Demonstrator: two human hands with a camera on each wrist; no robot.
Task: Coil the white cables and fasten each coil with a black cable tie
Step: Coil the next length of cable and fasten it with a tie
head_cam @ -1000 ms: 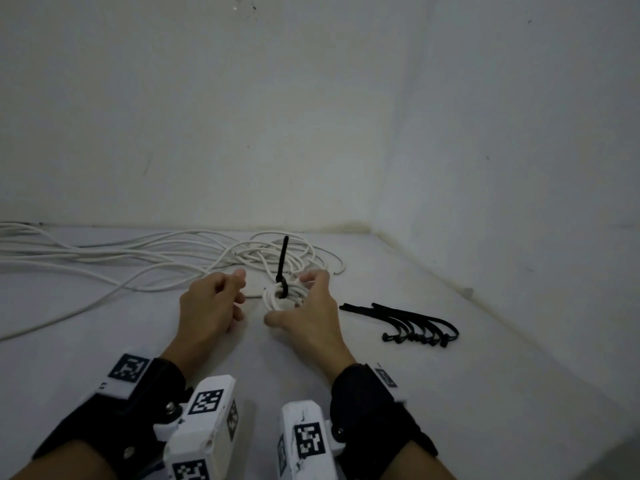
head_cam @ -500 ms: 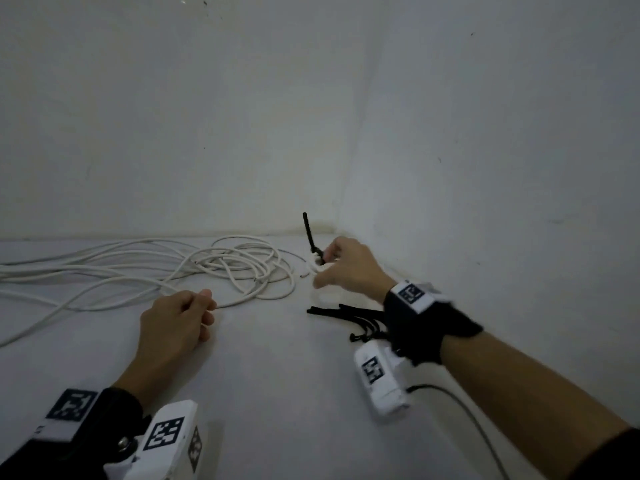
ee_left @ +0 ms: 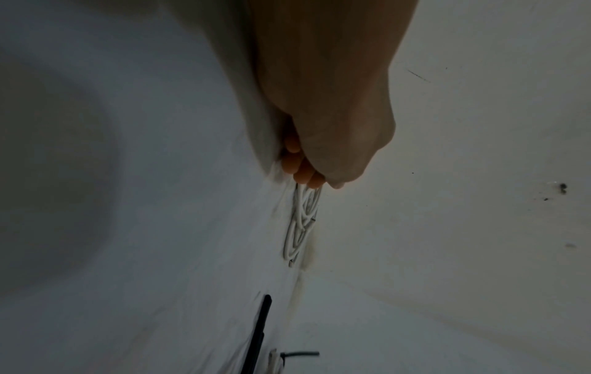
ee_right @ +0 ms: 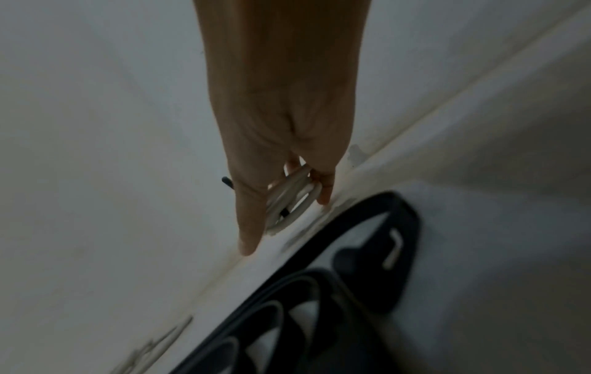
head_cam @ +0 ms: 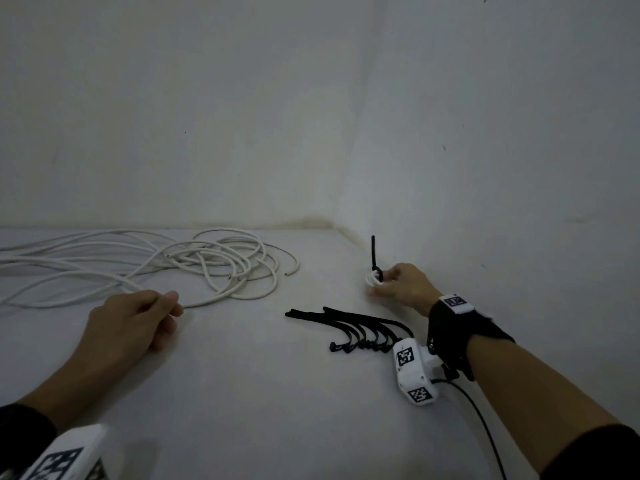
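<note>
My right hand [head_cam: 378,285] grips a small white coil [head_cam: 371,279] down by the foot of the right wall. A black cable tie [head_cam: 374,252] is cinched round the coil and its tail stands straight up. In the right wrist view the thumb and fingers of my right hand [ee_right: 284,222] curl round the coil [ee_right: 289,196]. A loose tangle of white cable [head_cam: 221,261] sprawls at the back left. My left hand [head_cam: 172,304] pinches one strand at the tangle's near edge. Its curled fingers [ee_left: 303,174] hide the contact.
A bundle of several spare black cable ties [head_cam: 356,327] lies between my hands, just left of my right wrist. White walls meet in a corner [head_cam: 337,226] behind the coil. More white cable [head_cam: 52,268] runs off the left edge.
My right hand has carried the tied coil from the middle to the right, down by the wall. My left hand moved forward to the near edge of the loose cable.
</note>
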